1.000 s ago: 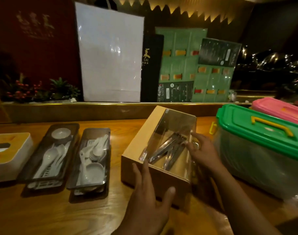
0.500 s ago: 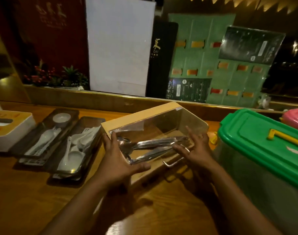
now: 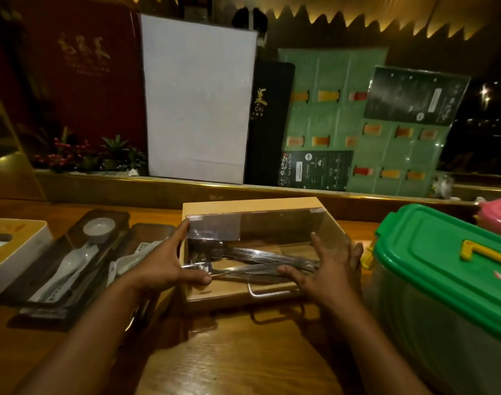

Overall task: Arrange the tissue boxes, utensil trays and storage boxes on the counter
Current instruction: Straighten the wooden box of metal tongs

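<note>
Both hands are on it: left hand (image 3: pixel 163 260) spread against the left end of the wooden cutlery box (image 3: pixel 252 249), thumb hooked along its near edge, right hand (image 3: pixel 329 266) flat against the right end, so the box is gripped between the two palms. It sits square on the wooden counter (image 3: pixel 229 360), centre stage, pale wood walls with a clear lid (image 3: pixel 272 232) and metal utensils (image 3: pixel 258 263) lying lengthwise under it; a wire handle (image 3: pixel 269 293) juts from the near side. Nearer the person, bare counter. Left, a dark utensil tray (image 3: pixel 135 246) lies just beside the box, a second tray (image 3: pixel 72 260) next to that, then a tissue box (image 3: pixel 12 252). Right, a green-lidded storage box (image 3: pixel 443 280) stands close, a narrow gap between, with a pink lid (image 3: pixel 497 218) behind. Farther back, a raised ledge (image 3: pixel 129 186) bounds the counter, menus (image 3: pixel 329 124) propped on it.
</note>
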A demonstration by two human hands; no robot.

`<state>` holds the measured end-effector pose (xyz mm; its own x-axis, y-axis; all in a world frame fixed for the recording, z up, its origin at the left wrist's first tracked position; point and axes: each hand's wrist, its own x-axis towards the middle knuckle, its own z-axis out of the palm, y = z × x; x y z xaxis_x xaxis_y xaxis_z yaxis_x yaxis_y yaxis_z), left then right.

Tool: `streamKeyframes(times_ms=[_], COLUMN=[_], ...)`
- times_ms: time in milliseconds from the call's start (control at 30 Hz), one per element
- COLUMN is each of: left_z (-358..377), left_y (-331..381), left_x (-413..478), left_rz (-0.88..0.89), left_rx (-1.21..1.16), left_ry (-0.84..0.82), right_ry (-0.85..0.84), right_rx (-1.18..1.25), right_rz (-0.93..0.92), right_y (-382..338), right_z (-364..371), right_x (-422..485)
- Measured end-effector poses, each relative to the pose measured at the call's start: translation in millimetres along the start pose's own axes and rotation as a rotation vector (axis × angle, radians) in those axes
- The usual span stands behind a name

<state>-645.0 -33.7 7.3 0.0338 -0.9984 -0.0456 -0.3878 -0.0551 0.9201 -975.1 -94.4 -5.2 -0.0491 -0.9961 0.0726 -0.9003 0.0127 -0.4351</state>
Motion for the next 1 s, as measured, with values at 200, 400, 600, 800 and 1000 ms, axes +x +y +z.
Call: streamKeyframes(times_ms=[200, 400, 600, 800, 1000], left_z=[-13, -17, -21, -30, -30], left_y=[-9, -11, -8, -16, -16], left_x=[17, 21, 19, 11, 8], left_rz=[0.01, 0.033, 0.059, 0.015, 0.043], left_rx=[-0.044, -0.116, -0.149, -0.146, -0.208], left_ry=[-0.078, -0.129, -0.176, -0.185, -0.187], right_ry=[0.048, 0.097, 0.151, 0.127, 0.135], right_rx=[-0.07, -0.148, -0.089, -0.086, -0.104], right_rz=[0.065, 0.067, 0.049, 0.036, 0.02], right_y=[-15, -20, -18, -24, -24], right_z=[0, -4, -7, -9, -11], right_x=[-14, -21, -26, -40, -52])
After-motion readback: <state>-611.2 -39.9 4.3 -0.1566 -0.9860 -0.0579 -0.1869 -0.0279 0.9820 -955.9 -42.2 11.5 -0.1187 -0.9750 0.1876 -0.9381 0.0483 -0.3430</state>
